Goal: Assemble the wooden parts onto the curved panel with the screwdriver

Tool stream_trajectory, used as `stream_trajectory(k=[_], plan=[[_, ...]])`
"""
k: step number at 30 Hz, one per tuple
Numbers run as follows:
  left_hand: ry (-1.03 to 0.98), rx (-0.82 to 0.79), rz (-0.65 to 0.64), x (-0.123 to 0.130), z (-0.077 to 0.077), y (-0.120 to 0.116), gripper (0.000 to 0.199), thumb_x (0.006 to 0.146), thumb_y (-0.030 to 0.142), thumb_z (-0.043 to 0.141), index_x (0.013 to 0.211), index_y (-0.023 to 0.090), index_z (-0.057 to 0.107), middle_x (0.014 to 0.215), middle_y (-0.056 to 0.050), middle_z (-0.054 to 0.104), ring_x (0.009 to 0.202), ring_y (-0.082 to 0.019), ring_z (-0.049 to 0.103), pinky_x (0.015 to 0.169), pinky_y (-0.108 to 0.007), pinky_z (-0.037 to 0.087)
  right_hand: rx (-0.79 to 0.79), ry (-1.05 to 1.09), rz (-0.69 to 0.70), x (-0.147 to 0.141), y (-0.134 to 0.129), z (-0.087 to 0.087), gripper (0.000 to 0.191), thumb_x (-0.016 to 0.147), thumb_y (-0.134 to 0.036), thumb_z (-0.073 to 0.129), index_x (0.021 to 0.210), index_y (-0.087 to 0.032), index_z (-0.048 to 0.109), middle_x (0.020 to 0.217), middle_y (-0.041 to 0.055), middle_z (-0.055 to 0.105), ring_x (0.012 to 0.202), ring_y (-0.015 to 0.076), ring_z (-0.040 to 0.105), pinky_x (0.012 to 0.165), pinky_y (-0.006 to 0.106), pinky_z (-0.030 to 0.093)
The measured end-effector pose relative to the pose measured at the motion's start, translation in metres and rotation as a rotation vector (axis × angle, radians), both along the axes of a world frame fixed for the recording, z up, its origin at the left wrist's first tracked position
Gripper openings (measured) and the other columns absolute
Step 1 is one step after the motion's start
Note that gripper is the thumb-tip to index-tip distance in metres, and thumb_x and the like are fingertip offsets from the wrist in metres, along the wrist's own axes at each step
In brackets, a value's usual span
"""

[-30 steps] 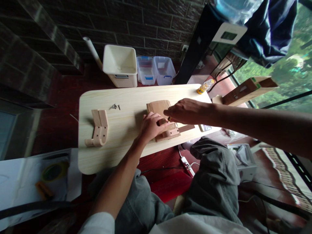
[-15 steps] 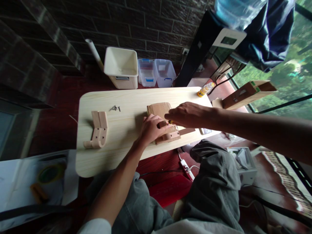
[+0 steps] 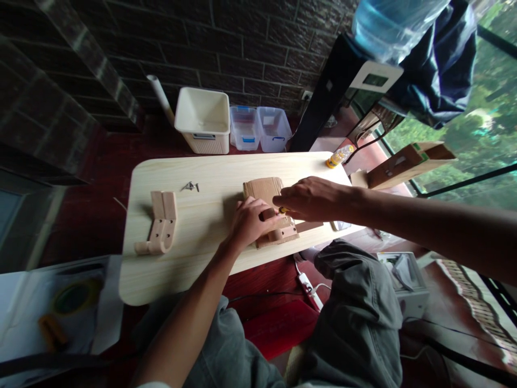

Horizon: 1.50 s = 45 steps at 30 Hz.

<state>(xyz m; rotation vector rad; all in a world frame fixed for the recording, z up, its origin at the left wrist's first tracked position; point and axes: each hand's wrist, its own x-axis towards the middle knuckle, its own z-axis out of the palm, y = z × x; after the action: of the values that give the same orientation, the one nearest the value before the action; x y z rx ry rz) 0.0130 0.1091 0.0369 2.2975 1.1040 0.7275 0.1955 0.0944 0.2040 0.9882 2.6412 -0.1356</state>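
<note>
On the table, a wooden hook piece (image 3: 281,233) with dark holes lies on a piece of cardboard (image 3: 263,187). My left hand (image 3: 251,218) is closed around the upright end of this wooden piece and presses it down. Above it, my right hand (image 3: 301,198) is wrapped round a screwdriver (image 3: 284,210), of which only a bit of yellow and black shows; its tip is hidden by the fingers. Farther left lies a similar wooden hook assembly (image 3: 163,223) with several dark holes. A small pile of screws (image 3: 190,186) sits behind it.
The pale wooden table (image 3: 210,172) carries a small plastic bottle (image 3: 339,156) at its far right corner. Beyond stand a cream bin (image 3: 204,143) and two clear plastic boxes (image 3: 245,141). A power strip (image 3: 310,291) lies on the floor in front. An open white box (image 3: 109,302) is at the lower left.
The view has shifted slightly, so the table sits a little lower. My right hand has turned a bit, showing more of the screwdriver's yellow. The left hand keeps its hold.
</note>
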Motion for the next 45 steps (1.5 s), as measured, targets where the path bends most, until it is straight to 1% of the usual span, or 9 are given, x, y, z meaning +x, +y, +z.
stream_trajectory(k=[6, 10, 14, 18, 23, 27, 34, 38, 45], plan=[[-0.007, 0.01, -0.007, 0.0, -0.002, 0.0, 0.026, 0.086, 0.052, 0.073, 0.086, 0.025, 0.075, 0.093, -0.003, 0.075, 0.096, -0.025, 0.059, 0.086, -0.041, 0.039, -0.031, 0.011, -0.088, -0.005, 0.001, 0.002, 0.017, 0.102, -0.015, 0.048, 0.106, -0.015, 0.064, 0.088, 0.0085, 0.072, 0.068, 0.0147, 0.058, 0.06, 0.029, 0.028], [0.002, 0.018, -0.007, 0.0, -0.004, 0.001, 0.025, 0.087, 0.05, 0.074, 0.084, 0.025, 0.074, 0.093, -0.003, 0.076, 0.095, -0.025, 0.059, 0.085, -0.041, 0.039, -0.052, 0.008, -0.126, -0.007, 0.001, -0.003, 0.015, 0.103, -0.018, 0.049, 0.103, -0.014, 0.063, 0.083, 0.007, 0.071, 0.065, 0.0142, 0.058, 0.06, 0.029, 0.028], [0.015, 0.022, -0.01, 0.0, -0.004, 0.001, 0.025, 0.087, 0.049, 0.073, 0.083, 0.025, 0.074, 0.091, -0.004, 0.075, 0.096, -0.026, 0.06, 0.083, -0.041, 0.039, -0.019, 0.005, -0.078, -0.004, -0.001, -0.006, 0.016, 0.103, -0.02, 0.049, 0.11, -0.014, 0.061, 0.092, 0.0096, 0.071, 0.071, 0.0157, 0.061, 0.062, 0.029, 0.031], [0.009, 0.019, -0.008, 0.0, -0.003, 0.001, 0.025, 0.087, 0.05, 0.072, 0.084, 0.025, 0.074, 0.091, -0.004, 0.075, 0.096, -0.026, 0.06, 0.083, -0.041, 0.038, -0.01, 0.007, -0.026, 0.0, -0.001, -0.002, 0.021, 0.1, -0.02, 0.052, 0.119, -0.015, 0.06, 0.099, 0.0108, 0.071, 0.075, 0.0163, 0.061, 0.063, 0.028, 0.032], [0.0, 0.013, 0.001, 0.001, -0.003, 0.0, 0.024, 0.087, 0.049, 0.073, 0.082, 0.025, 0.074, 0.092, -0.003, 0.076, 0.097, -0.026, 0.06, 0.085, -0.042, 0.038, -0.038, 0.007, -0.072, -0.002, 0.0, -0.002, 0.021, 0.105, -0.019, 0.042, 0.109, -0.015, 0.062, 0.091, 0.0086, 0.07, 0.071, 0.0149, 0.06, 0.062, 0.029, 0.031], [-0.011, 0.009, -0.005, 0.0, -0.003, 0.0, 0.024, 0.087, 0.048, 0.073, 0.082, 0.026, 0.074, 0.096, -0.003, 0.076, 0.098, -0.025, 0.06, 0.086, -0.042, 0.038, -0.051, -0.015, -0.129, -0.002, 0.0, -0.005, 0.019, 0.105, -0.025, 0.047, 0.105, -0.015, 0.062, 0.087, 0.0078, 0.07, 0.067, 0.0148, 0.059, 0.061, 0.029, 0.03], [-0.004, 0.01, -0.022, -0.001, -0.002, 0.001, 0.024, 0.088, 0.05, 0.072, 0.087, 0.026, 0.075, 0.097, -0.002, 0.076, 0.098, -0.025, 0.06, 0.085, -0.041, 0.037, -0.026, -0.017, -0.058, 0.004, -0.002, 0.004, 0.025, 0.1, -0.026, 0.056, 0.123, -0.016, 0.059, 0.099, 0.0095, 0.071, 0.075, 0.0163, 0.062, 0.061, 0.028, 0.032], [0.005, -0.003, -0.024, -0.001, -0.002, 0.001, 0.024, 0.089, 0.049, 0.071, 0.088, 0.026, 0.075, 0.096, -0.003, 0.076, 0.099, -0.026, 0.06, 0.085, -0.042, 0.037, -0.028, -0.002, -0.059, 0.004, 0.0, 0.008, 0.02, 0.1, -0.021, 0.052, 0.118, -0.017, 0.061, 0.097, 0.0087, 0.07, 0.073, 0.0157, 0.061, 0.062, 0.028, 0.033], [-0.002, -0.005, -0.007, 0.0, -0.003, 0.001, 0.025, 0.088, 0.052, 0.071, 0.088, 0.027, 0.076, 0.097, -0.003, 0.077, 0.099, -0.026, 0.06, 0.086, -0.042, 0.037, -0.038, 0.0, -0.109, -0.001, -0.001, -0.004, 0.02, 0.106, -0.024, 0.044, 0.107, -0.015, 0.061, 0.093, 0.0082, 0.068, 0.068, 0.014, 0.058, 0.059, 0.028, 0.031]])
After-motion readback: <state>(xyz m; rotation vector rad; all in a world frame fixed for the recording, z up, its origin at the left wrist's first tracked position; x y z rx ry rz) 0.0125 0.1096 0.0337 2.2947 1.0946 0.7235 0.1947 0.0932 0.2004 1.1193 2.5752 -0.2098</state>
